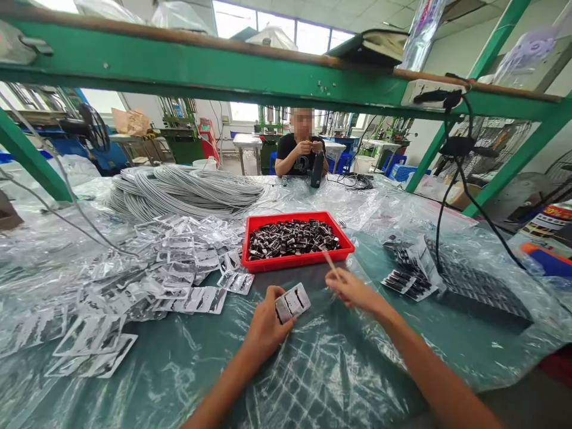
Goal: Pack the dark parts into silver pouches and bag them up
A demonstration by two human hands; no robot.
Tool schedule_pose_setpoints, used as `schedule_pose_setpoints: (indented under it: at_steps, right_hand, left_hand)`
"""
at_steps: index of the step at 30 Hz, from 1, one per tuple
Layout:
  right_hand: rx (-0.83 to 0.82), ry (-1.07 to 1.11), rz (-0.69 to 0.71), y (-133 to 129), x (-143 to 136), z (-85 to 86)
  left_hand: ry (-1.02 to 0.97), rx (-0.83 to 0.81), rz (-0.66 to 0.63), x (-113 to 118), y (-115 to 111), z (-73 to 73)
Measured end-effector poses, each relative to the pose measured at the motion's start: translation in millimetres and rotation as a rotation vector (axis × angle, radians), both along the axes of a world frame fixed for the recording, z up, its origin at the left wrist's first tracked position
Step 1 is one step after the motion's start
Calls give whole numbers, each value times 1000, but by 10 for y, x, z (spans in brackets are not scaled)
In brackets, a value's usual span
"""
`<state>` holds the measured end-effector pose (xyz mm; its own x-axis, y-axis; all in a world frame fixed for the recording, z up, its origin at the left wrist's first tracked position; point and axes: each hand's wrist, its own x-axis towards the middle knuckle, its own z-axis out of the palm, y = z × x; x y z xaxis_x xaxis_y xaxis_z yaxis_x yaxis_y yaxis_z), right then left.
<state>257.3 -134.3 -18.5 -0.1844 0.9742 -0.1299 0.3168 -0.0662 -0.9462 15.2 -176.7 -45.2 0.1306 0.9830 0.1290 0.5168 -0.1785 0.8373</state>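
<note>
My left hand (268, 322) is closed around a small silvery card-like piece (294, 302) with dark markings, held above the green tabletop. To its right, my right hand (351, 289) pinches a thin light-coloured stick (330, 260), whose tip points up toward the front edge of a red tray. The red tray (290, 261) is heaped with small dark, shiny pieces (292, 237). Left of the tray lies a large spread of silvery cards (192, 256). On the right, dark strips (409, 283) rest beside a stack of dark sheets (482, 286).
A big coil of grey cable (183, 190) lies behind the cards. A green shelf beam (201, 65) crosses overhead, with black cords (469, 185) hanging at right. Across the table sits a person (297, 149) behind a black bottle (317, 170).
</note>
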Motion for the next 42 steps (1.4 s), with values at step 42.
schedule_pose_setpoints:
  at_steps: [42]
  right_hand:
    - [969, -444, -195, 1324, -1233, 322]
  left_hand:
    - [-911, 32, 308, -95, 1792, 368]
